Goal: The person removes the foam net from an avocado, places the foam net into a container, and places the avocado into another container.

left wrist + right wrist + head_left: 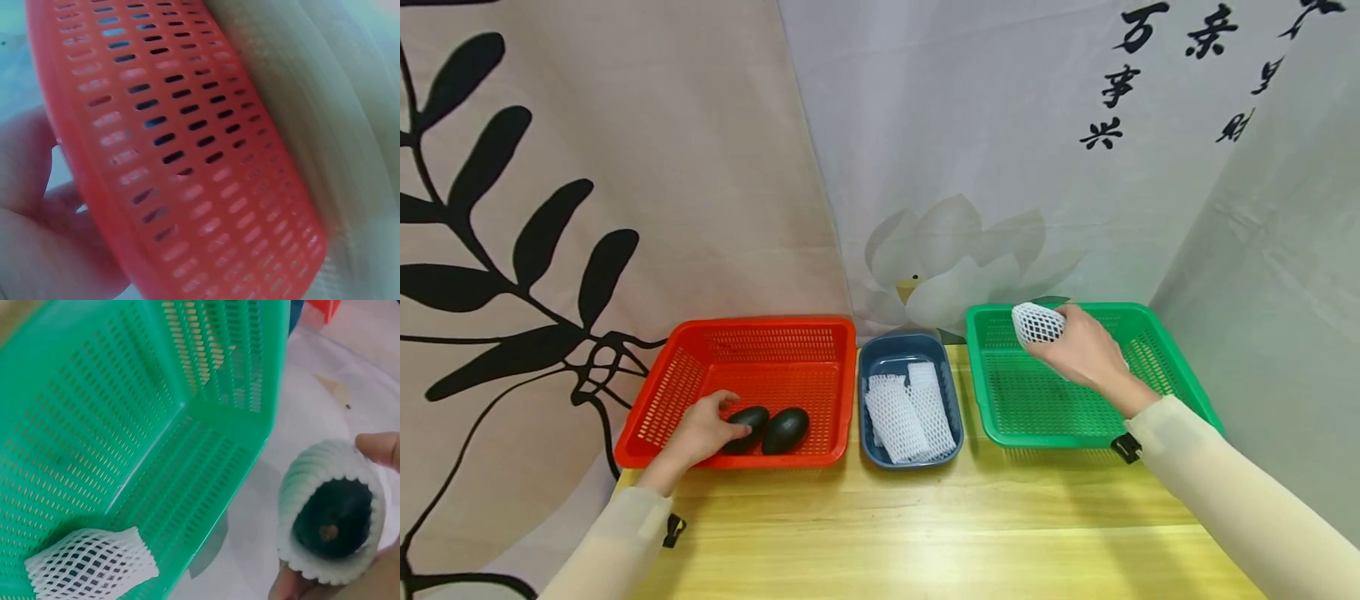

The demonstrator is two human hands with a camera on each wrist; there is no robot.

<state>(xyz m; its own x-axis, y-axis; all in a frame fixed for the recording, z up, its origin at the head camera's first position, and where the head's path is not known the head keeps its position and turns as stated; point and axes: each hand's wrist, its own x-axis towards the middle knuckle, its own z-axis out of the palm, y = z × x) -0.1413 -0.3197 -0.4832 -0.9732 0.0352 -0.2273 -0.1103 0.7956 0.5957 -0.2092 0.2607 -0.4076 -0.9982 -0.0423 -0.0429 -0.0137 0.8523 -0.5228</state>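
Note:
My left hand [703, 429] is inside the red basket [658, 392], at the left one of two dark avocados. The thumb lies over this avocado [752, 417]; the fingers bend loosely above its left end. A second avocado [786, 431] lies right beside it. The basket wall hides the fruit in the left wrist view. My right hand [1086, 346] grips an avocado in a white foam net sleeve [1037, 323] over the back of the green basket [981, 375]. Its dark stem end [331, 525] shows through the sleeve's opening.
A blue tray [867, 417] between the baskets holds several flat white foam nets [898, 421]. Another netted piece [90, 565] lies in the green basket. All containers stand on a wooden table [880, 533], with a printed cloth [715, 167] hanging behind.

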